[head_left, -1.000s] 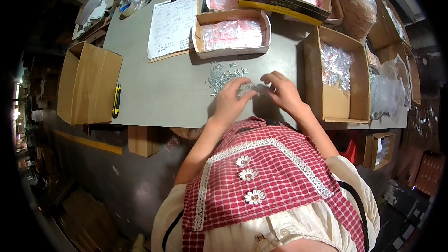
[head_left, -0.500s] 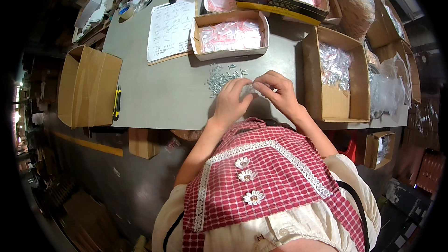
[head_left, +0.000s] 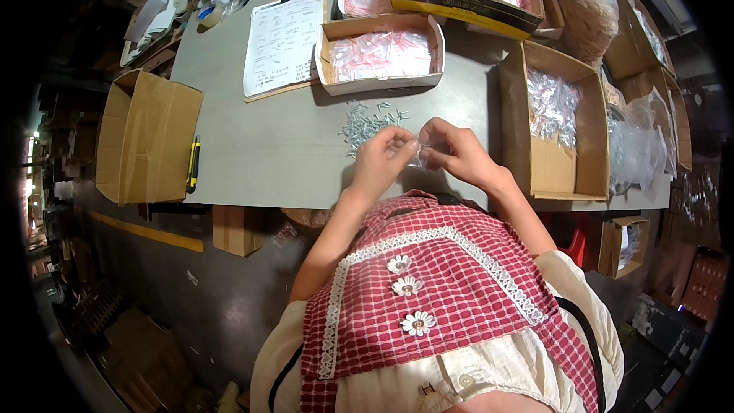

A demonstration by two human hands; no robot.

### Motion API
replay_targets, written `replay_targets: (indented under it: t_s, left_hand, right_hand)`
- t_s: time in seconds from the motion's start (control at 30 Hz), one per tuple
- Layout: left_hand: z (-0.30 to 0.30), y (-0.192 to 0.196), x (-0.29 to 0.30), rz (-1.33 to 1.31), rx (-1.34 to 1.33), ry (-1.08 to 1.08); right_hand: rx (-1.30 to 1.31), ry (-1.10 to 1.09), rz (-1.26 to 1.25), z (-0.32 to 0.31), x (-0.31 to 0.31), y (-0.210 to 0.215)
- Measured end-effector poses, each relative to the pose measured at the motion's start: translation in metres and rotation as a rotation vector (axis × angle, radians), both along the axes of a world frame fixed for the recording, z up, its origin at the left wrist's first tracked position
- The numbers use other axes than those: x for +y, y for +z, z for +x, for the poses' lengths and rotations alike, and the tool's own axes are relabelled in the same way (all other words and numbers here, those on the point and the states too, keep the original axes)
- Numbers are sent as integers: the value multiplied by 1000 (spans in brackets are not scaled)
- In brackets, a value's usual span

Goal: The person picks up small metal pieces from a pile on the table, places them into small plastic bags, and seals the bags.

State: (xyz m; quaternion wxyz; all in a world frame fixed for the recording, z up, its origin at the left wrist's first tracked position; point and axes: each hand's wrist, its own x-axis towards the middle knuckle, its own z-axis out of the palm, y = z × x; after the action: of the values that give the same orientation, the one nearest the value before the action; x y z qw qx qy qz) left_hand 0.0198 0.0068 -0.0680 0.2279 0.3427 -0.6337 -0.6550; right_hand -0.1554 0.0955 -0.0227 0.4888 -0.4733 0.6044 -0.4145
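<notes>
Between my two hands is a small clear plastic bag (head_left: 417, 157), pinched at its edges. My left hand (head_left: 384, 156) is closed, thumb and fingers pressed on the bag's left side. On the other side my right hand (head_left: 453, 153) grips it with fingers bent together. What the bag contains is too small to tell. Just beyond my left hand lies a loose pile of silvery screws (head_left: 367, 124) on the grey table (head_left: 264, 153). Behind the pile stands a white open box (head_left: 380, 86) full of small clear bags with red edges.
An open carton (head_left: 569, 172) at the right holds filled small bags. A clipboard with paper (head_left: 283, 42) lies at the back. On the left are an empty cardboard box (head_left: 157, 141) and a yellow-black utility knife (head_left: 193, 164). A yellow-black box (head_left: 466, 8) stands farther back.
My fingers have shifted on the small bag: the left thumb and fingertips have come together, and the right fingers have curled in. The whole view has moved slightly.
</notes>
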Motion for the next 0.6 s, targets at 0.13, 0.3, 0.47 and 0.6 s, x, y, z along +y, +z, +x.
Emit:
replay_targets:
  t_s: [0.13,0.3,0.47,0.6]
  left_hand:
    - [-2,7,0,-102,-1,5]
    - [1,14,-3,-47,38,-3]
    - [2,14,-3,153,129,-52]
    - [-4,16,-4,192,190,-63]
  right_hand:
    - [-87,-9,27,1,0,3]
    - [-192,80,94,-4,-3,-10]
    - [-278,84,138,-7,-4,-10]
    - [-448,24,124,-8,-2,-11]
